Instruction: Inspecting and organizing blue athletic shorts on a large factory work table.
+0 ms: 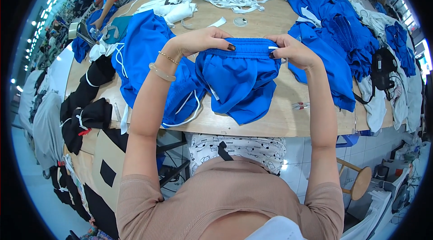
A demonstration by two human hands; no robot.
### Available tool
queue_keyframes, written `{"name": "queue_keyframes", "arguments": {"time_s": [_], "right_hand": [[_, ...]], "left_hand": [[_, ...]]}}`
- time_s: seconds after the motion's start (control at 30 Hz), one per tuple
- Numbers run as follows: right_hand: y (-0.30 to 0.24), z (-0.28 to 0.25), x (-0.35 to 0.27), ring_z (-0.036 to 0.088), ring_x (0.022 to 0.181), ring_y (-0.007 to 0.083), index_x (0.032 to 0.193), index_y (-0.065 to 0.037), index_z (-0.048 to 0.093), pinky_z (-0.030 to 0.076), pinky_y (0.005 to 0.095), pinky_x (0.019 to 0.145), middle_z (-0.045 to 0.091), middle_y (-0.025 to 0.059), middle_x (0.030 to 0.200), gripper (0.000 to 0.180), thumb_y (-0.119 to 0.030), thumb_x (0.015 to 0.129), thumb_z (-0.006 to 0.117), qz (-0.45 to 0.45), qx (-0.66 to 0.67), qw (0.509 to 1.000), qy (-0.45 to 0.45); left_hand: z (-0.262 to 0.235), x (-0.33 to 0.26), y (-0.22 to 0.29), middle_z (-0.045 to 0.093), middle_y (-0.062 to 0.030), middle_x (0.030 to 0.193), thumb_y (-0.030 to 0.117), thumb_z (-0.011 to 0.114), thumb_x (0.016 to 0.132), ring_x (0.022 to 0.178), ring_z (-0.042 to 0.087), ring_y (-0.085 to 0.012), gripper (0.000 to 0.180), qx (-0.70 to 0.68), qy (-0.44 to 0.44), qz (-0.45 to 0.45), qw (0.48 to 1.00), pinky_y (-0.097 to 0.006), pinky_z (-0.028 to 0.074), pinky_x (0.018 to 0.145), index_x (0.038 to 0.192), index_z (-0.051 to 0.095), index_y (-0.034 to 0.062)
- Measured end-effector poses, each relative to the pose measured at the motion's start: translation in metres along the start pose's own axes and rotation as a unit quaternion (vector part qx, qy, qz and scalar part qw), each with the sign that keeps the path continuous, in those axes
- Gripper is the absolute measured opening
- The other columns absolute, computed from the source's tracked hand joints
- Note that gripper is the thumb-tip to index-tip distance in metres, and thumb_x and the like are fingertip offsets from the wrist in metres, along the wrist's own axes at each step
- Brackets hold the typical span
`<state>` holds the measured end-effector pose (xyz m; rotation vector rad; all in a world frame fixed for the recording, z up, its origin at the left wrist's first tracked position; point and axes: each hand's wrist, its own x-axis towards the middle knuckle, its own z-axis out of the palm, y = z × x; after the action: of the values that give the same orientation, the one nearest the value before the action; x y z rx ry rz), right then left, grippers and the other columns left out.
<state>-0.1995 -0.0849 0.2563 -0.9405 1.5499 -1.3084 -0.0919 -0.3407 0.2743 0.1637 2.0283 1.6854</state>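
1. So the left hand (205, 41) is pinching one end of a blue garment (243, 77), and the right hand (295, 53) is pinching the other, thumbs up front.
2. It's hanging between them over the wooden table (216, 126); can't tell if it's touching.
3. Done, I'd guess: the waistband (248, 47) is looking gathered already.
4. Left: dunno, the blue heap (333, 23) on the right could be waiting or finished.

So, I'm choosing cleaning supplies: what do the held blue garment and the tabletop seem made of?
Blue garment: probably woven fabric, matte, judging by soft folds and the gathered waistband; fibre unclear.
Tabletop: likely wood or laminate, smooth, given its pale tan surface.
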Motion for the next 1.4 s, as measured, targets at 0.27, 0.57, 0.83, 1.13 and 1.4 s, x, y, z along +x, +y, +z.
{"name": "queue_keyframes", "arguments": {"time_s": [0.27,0.57,0.83,1.13,1.4], "right_hand": [[-0.009,-0.004,-0.004,0.054,0.083,0.0078,0.116,0.006,0.056,0.043,0.0195,0.077,0.062,0.0021,0.097,0.046,-0.007,0.071,0.059,0.006,-0.033,0.999,-0.01],[-0.016,0.004,-0.006,0.045,0.064,0.0034,0.095,-0.001,0.061,0.035,0.0164,0.057,0.054,-0.0046,0.074,0.031,-0.012,0.066,0.058,-0.008,-0.054,0.998,0.03],[-0.017,0.004,-0.008,0.047,0.066,0.0043,0.095,0.0,0.061,0.038,0.0169,0.06,0.055,-0.0027,0.076,0.031,-0.011,0.066,0.058,-0.011,-0.059,0.997,0.04],[-0.005,0.0,-0.003,0.053,0.078,0.0063,0.111,0.004,0.061,0.041,0.0177,0.067,0.063,0.002,0.087,0.043,-0.012,0.071,0.064,0.004,-0.051,0.997,0.066],[-0.008,-0.003,-0.007,0.051,0.071,0.0056,0.101,0.005,0.065,0.04,0.0183,0.064,0.062,-0.0001,0.082,0.033,-0.012,0.072,0.064,0.016,-0.077,0.995,0.068]], "left_hand": [[0.0,-0.001,0.002,0.064,-0.0059,0.104,0.011,0.065,0.077,0.089,0.057,-0.009,0.049,0.083,-0.035,0.031,0.995,-0.021,0.047,0.083,0.121,0.054,-0.0066],[0.001,0.002,0.004,0.065,-0.0048,0.098,0.01,0.066,0.076,0.084,0.058,-0.0089,0.043,0.075,-0.011,0.019,0.997,-0.022,0.048,0.081,0.115,0.059,-0.0058],[-0.001,0.004,0.005,0.065,-0.005,0.099,0.013,0.069,0.075,0.086,0.058,-0.0097,0.042,0.094,0.009,0.008,0.995,-0.02,0.047,0.081,0.111,0.061,-0.0059],[0.0,0.008,-0.001,0.066,-0.0041,0.093,0.014,0.067,0.076,0.082,0.058,-0.0084,0.034,0.096,0.026,0.027,0.995,-0.02,0.046,0.078,0.104,0.064,-0.0051],[0.003,0.01,0.003,0.066,-0.0036,0.091,0.013,0.067,0.075,0.08,0.057,-0.0083,0.032,0.115,0.034,0.034,0.992,-0.02,0.046,0.076,0.102,0.065,-0.0041]]}}
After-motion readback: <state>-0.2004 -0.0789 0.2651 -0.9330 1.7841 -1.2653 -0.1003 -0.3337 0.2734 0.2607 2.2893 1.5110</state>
